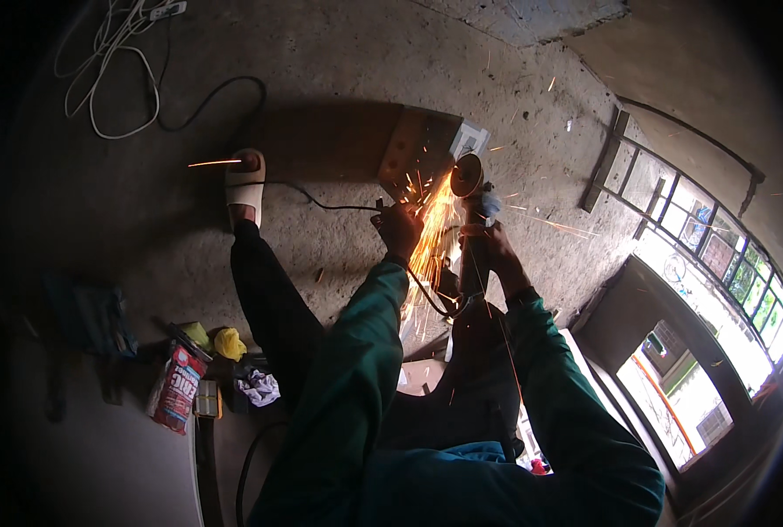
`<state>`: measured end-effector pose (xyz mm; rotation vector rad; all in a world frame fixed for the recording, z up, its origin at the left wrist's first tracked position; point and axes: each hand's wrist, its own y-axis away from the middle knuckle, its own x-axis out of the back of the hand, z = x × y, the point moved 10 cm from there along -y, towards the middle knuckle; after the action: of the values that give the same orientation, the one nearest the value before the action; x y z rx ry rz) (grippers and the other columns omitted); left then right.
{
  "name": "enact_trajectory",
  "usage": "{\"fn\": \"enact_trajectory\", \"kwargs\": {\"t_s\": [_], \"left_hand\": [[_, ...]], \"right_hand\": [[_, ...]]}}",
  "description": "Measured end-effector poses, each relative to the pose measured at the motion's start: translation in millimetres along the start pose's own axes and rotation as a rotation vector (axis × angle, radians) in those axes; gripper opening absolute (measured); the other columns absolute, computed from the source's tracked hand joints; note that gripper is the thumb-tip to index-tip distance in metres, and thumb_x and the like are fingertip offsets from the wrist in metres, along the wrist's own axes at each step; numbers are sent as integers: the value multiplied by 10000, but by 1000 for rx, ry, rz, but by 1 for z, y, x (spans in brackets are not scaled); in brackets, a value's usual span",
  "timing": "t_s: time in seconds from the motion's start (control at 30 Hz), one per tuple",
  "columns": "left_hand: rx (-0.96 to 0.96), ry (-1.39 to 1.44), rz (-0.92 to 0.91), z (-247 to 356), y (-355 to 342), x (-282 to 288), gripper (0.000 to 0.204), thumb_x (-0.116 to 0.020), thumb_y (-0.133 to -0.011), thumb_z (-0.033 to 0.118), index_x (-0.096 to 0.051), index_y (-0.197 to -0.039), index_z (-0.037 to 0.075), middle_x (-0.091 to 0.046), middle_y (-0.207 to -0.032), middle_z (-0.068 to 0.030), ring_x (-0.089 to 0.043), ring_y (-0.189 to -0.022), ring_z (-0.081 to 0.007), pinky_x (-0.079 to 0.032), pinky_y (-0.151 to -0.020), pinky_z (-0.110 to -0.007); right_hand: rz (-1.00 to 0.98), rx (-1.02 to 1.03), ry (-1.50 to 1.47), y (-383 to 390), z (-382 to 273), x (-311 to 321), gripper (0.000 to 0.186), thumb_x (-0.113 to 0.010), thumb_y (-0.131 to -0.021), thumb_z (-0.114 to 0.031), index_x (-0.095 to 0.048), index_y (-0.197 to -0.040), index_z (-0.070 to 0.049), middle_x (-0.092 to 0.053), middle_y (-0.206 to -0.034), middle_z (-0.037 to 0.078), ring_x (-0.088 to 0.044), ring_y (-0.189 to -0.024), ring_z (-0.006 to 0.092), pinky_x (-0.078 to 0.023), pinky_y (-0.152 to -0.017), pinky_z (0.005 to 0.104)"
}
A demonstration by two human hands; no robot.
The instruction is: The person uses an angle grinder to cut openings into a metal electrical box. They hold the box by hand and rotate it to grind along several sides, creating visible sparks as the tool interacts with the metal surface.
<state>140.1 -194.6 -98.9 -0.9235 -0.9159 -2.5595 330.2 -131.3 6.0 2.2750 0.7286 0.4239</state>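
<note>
My right hand (497, 250) is closed around the body of an angle grinder (474, 272), whose round disc (467, 176) points away from me. The disc is against or very close to a pale metal piece (471, 139) at the right end of a brown board (330, 140). A stream of orange sparks (435, 224) pours back toward me between my hands. To the left of the sparks, my left hand (398, 230) is curled with its fingers closed; what it grips is hidden by glare and shadow. A dark cord (321, 206) reaches that hand from the left.
My left foot in a pale slipper (245, 189) rests by the board's left end. White cables (110, 79) lie coiled at the upper left. A red and white bag (178, 386) and a yellow bundle (230, 343) sit at the lower left. A barred window frame (699, 224) is at right.
</note>
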Motion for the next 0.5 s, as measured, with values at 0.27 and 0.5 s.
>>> {"fn": "enact_trajectory", "kwargs": {"t_s": [0.27, 0.5], "left_hand": [[-66, -175, 104, 31, 9, 16, 130, -709, -675, 242, -690, -792, 190, -643, -879, 9, -537, -917, -249, -340, -761, -468], [2, -117, 88, 13, 4, 7, 197, -723, -721, 368, -671, -759, 182, -637, -846, -23, -540, -912, -272, -348, -747, -467]], "right_hand": [[66, 21, 12, 9, 3, 12, 382, -606, -867, -374, -641, -1026, -29, -648, -800, 86, -633, -697, 192, -521, -621, 332], [89, 38, -130, 2, -14, 4, 251, -714, -721, -202, -627, -855, -10, -614, -722, 84, -617, -611, 190, -519, -550, 325]]}}
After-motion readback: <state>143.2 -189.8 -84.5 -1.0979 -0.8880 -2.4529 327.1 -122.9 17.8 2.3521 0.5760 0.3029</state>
